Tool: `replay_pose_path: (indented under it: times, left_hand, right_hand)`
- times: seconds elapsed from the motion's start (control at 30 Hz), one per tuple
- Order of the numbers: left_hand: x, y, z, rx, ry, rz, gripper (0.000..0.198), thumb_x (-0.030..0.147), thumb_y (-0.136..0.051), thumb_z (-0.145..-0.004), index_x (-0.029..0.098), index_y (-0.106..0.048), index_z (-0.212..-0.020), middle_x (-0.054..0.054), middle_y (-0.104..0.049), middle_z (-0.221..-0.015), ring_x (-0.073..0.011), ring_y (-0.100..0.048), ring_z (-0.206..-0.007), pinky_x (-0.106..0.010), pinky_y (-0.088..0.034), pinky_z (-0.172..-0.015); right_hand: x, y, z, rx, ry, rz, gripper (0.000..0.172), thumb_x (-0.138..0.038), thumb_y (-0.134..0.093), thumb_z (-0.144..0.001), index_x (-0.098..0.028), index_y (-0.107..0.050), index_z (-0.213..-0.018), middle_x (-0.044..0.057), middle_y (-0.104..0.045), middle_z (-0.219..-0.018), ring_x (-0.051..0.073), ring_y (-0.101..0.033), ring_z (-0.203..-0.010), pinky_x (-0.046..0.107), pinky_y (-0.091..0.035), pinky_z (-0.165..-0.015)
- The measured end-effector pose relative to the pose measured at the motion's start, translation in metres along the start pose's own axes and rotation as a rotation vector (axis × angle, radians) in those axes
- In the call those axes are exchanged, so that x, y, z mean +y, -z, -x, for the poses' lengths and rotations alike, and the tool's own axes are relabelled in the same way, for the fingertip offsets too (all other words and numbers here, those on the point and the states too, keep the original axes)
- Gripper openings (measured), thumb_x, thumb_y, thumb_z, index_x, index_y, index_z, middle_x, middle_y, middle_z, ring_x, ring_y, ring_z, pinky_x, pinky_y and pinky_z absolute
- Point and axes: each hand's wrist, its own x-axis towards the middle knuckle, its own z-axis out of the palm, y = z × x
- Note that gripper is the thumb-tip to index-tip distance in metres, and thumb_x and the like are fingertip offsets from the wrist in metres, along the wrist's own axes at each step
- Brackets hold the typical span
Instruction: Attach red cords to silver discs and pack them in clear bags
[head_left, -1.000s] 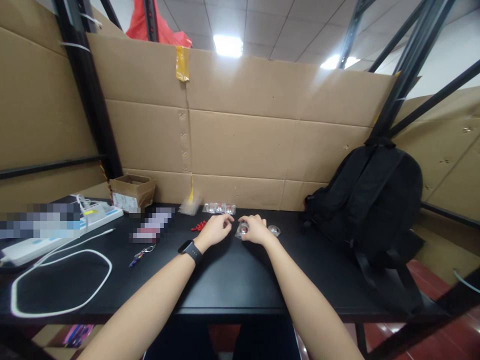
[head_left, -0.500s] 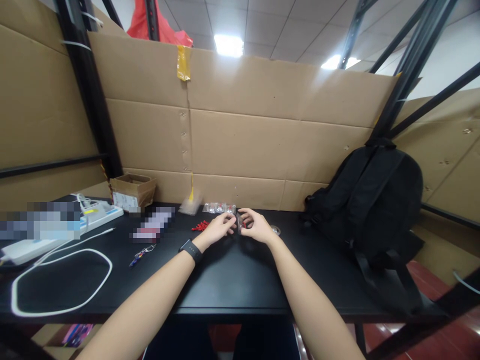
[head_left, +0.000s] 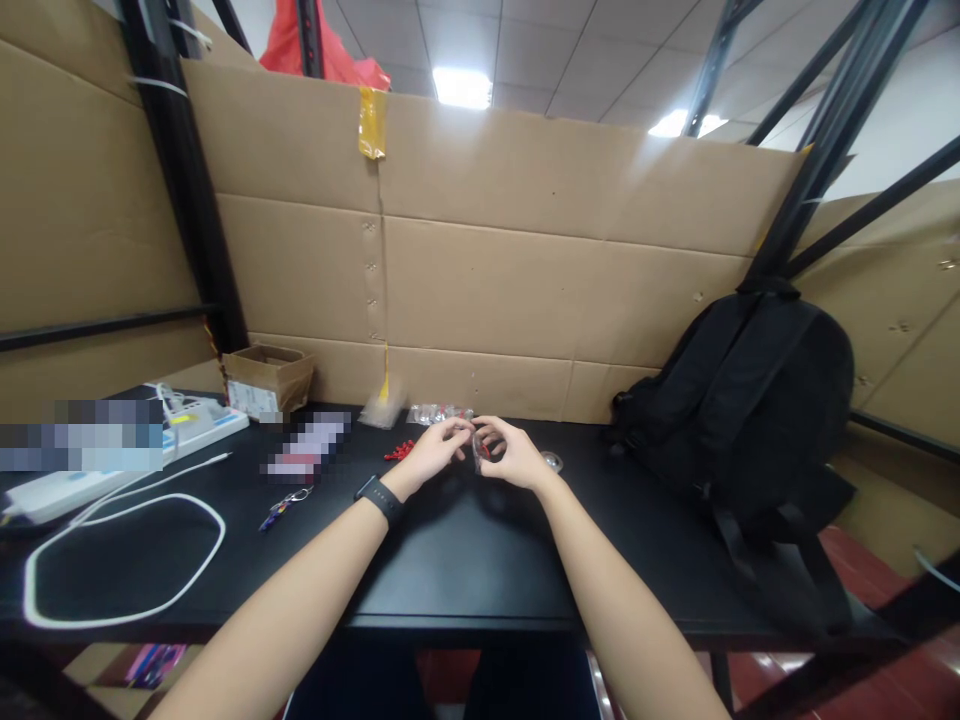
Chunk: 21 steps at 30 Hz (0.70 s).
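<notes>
A small clear plastic bag (head_left: 478, 456) with something red in it is held up just above the black table. My right hand (head_left: 516, 458) grips its right side between thumb and fingers. At its upper left edge my left hand (head_left: 441, 446), with a dark watch on the wrist, pinches with thumb and forefinger. Left of that hand lies a small heap of red pieces (head_left: 399, 451). Behind the hands, several filled clear packets (head_left: 435, 413) sit in a row. A round, clear, shiny item (head_left: 553, 461) rests right of my right hand; its kind is unclear.
A stack of flat clear bags (head_left: 382, 408) lies near the cardboard back wall (head_left: 480, 280). To the left are an open cardboard box (head_left: 274, 380), a keyring (head_left: 283, 508), a white power strip (head_left: 199, 430) and a looped white cable (head_left: 217, 545). A black backpack (head_left: 757, 400) stands at right.
Both hands stay close together at the bag, which has turned slightly so that more of its face shows. The whole view has shifted a little.
</notes>
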Motion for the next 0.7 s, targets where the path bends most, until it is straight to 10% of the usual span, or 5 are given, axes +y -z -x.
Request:
replay_pose_path:
  times: [0.7]
  left_hand:
    - [-0.026, 0.015, -0.013, -0.015, -0.127, -0.176, 0.020, 0.030, -0.063, -0.083, 0.016, -0.073, -0.093, -0.005, -0.074, -0.081, -0.0187, -0.070, -0.076, -0.032, -0.053, -0.080]
  right_hand:
    - [0.011, 0.002, -0.004, 0.076, -0.102, -0.269, 0.022, -0.013, -0.058, -0.069, -0.019, -0.063, -0.089, 0.001, -0.069, -0.085, 0.017, -0.069, -0.082, 0.030, -0.055, -0.078]
